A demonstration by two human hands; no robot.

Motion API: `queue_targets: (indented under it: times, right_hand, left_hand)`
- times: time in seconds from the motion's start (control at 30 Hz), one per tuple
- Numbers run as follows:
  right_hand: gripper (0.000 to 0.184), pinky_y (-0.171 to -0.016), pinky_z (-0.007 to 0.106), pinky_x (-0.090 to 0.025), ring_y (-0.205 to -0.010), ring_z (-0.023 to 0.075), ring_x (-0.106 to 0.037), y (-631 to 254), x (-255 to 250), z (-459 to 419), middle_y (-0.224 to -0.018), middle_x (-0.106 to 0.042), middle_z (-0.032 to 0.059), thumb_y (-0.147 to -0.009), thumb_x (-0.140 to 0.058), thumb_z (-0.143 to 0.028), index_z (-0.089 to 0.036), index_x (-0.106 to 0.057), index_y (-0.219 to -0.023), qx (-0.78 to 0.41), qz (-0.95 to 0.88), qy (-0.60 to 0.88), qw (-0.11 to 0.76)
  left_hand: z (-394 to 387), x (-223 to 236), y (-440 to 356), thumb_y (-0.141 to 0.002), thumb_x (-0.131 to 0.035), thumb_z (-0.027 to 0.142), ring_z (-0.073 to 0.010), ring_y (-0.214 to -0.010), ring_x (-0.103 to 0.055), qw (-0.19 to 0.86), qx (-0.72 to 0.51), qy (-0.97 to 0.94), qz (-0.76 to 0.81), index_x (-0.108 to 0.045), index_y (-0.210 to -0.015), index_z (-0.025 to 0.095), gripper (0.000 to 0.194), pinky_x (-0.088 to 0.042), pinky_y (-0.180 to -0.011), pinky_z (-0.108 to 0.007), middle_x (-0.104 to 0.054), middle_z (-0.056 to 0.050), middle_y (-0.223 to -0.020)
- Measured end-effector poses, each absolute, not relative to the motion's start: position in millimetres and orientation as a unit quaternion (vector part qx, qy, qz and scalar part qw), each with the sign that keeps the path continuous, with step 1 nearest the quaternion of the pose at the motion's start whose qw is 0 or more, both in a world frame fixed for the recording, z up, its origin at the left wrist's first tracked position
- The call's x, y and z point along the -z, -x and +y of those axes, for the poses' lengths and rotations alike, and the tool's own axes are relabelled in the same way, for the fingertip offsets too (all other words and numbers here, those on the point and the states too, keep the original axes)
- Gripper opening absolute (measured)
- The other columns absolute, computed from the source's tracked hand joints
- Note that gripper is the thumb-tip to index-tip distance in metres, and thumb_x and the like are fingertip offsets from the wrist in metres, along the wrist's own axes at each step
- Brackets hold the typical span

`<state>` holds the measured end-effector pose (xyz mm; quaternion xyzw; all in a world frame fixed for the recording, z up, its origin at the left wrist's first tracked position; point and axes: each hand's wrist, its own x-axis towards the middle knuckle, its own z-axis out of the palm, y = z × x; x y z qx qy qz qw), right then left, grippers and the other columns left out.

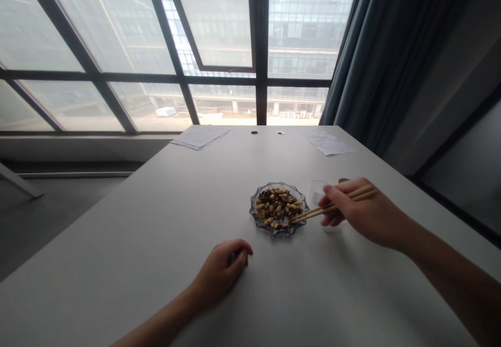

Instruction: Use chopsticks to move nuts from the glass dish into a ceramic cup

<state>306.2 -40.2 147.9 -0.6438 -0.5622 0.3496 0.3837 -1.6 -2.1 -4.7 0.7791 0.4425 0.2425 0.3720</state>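
A pair of wooden chopsticks [319,211] is held in my right hand [354,208], fingers closed round them. Their tips reach into the right side of a scalloped clear glass dish [254,216]. In the dish lies a mix of pale peanuts [276,203] and darker pieces that look like seeds. Whether the tips pinch anything is too small to tell. My left hand [225,263] rests on the table in front of the dish, fingers curled in a loose fist. I see nothing in it. Beside my right hand stands a clear container [317,190], partly covered by the fingers.
Another clear piece [332,228] shows under my right hand, and a small brown round thing [343,180] peeks out behind it. Paper sheets [201,137] lie at the white table's [156,222] far left, more papers [329,142] at the far right. Windows and a dark curtain [360,65] stand beyond.
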Motion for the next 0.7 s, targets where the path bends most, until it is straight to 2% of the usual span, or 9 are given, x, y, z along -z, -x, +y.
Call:
queue_targets:
  times: [0.1, 0.23, 0.37, 0.5, 0.7]
  right_hand:
    - [0.043, -0.05, 0.031, -0.062, -0.055, 0.0243, -0.074, -293.1, -150.4, -8.5, -0.061, -0.073, 0.0103, -0.088, -0.066, -0.057, -0.017, -0.07, -0.071, -0.376, -0.579, 0.651, 0.316]
    - [0.043, -0.05, 0.032, -0.063, -0.055, 0.0244, -0.074, -279.9, -142.7, 11.7, -0.059, -0.073, 0.0104, -0.088, -0.067, -0.055, -0.017, -0.068, -0.068, -0.421, -0.578, 0.633, 0.298]
    - [0.041, -0.059, 0.032, -0.065, -0.062, 0.0236, -0.076, -281.1, -137.8, 5.8, -0.068, -0.076, 0.0106, -0.09, -0.067, -0.053, -0.016, -0.073, -0.074, -0.449, -0.565, 0.6, 0.345]
    - [0.037, -0.067, 0.035, -0.067, -0.069, 0.0248, -0.078, -299.2, -140.7, -12.0, -0.08, -0.079, 0.0112, -0.087, -0.071, -0.053, -0.017, -0.077, -0.082, -0.423, -0.533, 0.606, 0.413]
    - [0.043, -0.073, 0.035, -0.068, -0.08, 0.0246, -0.078, -313.2, -131.7, -33.9, -0.096, -0.079, 0.0123, -0.089, -0.069, -0.055, -0.014, -0.078, -0.096, -0.41, -0.56, 0.597, 0.403]
  left_hand:
    - [-3.2, 3.8, 1.8, -0.092, -0.048, 0.028, -0.0192, -0.071, -0.062, 0.373, -0.242, -0.778, 0.444, -0.071, -0.09, 0.018, 0.025, -0.045, -0.07, -0.027, -0.07, -0.002, -0.073]
    - [-4.2, 2.5, 1.0, -0.092, -0.048, 0.025, -0.0189, -0.071, -0.062, 0.373, -0.242, -0.777, 0.445, -0.071, -0.088, 0.018, 0.024, -0.045, -0.072, -0.027, -0.07, -0.001, -0.073]
    - [-4.3, 2.9, 0.9, -0.091, -0.049, 0.024, -0.0191, -0.074, -0.063, 0.369, -0.243, -0.78, 0.443, -0.071, -0.088, 0.019, 0.024, -0.045, -0.073, -0.027, -0.071, -0.002, -0.074]
    - [-3.0, 4.1, 1.5, -0.091, -0.049, 0.024, -0.019, -0.074, -0.063, 0.367, -0.245, -0.782, 0.441, -0.071, -0.089, 0.019, 0.023, -0.045, -0.073, -0.027, -0.071, -0.001, -0.073]
    - [-1.8, 3.2, 1.3, -0.092, -0.049, 0.025, -0.0185, -0.071, -0.063, 0.363, -0.243, -0.784, 0.44, -0.071, -0.089, 0.018, 0.024, -0.045, -0.071, -0.026, -0.07, -0.001, -0.073]
